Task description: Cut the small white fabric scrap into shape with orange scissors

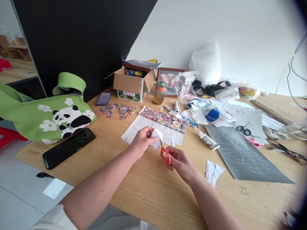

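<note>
**Scissors at the edge of a small white scrap**

Your left hand is curled, thumb and fingers pinching a small white fabric piece and holding it up just above the wooden table. Your right hand is closed around the orange handles of a pair of scissors, fingers through the loops; the blades point up and to the left and meet the right edge of the white piece. Whether the blades are parted or closed is too small to tell.

Directly behind your hands a larger white cloth lies flat on the table, and touching its far edge is a strip of floral fabric. To its left lie small floral cut-outs. Near your right forearm rests another white scrap, and beyond it a grey sheet with curved lines drawn on it. A glue bottle lies on its side between the floral strip and the grey sheet.

Well to your left a black phone lies at the table edge, just beside a green panda bag. At the back stand an open cardboard box, a jar with an orange lid, and a framed picture.
</note>
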Available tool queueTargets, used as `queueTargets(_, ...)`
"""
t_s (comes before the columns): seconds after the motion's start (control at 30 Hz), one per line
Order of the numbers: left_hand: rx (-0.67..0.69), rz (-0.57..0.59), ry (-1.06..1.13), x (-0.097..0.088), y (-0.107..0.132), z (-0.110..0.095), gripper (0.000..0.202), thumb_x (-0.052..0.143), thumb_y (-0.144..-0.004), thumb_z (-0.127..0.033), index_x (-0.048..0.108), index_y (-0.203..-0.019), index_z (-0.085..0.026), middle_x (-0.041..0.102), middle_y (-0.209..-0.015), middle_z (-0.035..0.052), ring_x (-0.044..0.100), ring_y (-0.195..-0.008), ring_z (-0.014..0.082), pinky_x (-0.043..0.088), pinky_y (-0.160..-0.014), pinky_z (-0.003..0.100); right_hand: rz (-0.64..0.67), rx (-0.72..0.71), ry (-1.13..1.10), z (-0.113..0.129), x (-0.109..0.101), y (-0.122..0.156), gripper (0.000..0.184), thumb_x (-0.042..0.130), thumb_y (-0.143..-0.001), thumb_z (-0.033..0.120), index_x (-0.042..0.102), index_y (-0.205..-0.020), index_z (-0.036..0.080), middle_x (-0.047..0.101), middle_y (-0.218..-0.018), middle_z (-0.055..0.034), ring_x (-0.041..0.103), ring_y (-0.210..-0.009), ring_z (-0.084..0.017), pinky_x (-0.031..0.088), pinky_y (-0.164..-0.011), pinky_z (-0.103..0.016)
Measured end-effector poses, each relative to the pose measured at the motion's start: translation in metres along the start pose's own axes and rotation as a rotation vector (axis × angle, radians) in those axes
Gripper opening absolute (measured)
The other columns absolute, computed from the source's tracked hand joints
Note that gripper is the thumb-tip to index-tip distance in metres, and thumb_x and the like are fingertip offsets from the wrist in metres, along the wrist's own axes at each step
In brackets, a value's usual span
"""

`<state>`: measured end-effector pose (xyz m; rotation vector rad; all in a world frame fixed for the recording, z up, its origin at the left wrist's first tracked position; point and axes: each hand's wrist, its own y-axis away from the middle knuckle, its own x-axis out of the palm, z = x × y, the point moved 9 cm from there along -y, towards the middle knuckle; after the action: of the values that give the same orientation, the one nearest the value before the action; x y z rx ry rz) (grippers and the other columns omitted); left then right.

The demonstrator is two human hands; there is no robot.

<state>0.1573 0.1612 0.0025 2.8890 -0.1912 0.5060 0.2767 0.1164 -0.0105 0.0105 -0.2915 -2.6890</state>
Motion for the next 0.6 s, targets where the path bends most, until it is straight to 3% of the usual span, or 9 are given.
queueTargets(0.6,0.001,0.022,-0.008,0.0023,0.0006,0.0005,0.044,0.077,-0.055,-0.024,0.058,-0.092,-0.014,0.064,-0.078,0.0025,0.057,-0.062,0.0111,0.044,-0.060,0.023,0.028,-0.001,-0.029,0.0019,0.0025,0.0010,0.043,0.071,-0.075,0.056,0.053,-0.070,0.018,0.051,-0.069,0.0013,0.038,-0.054,-0.008,0.032,-0.049,-0.024)
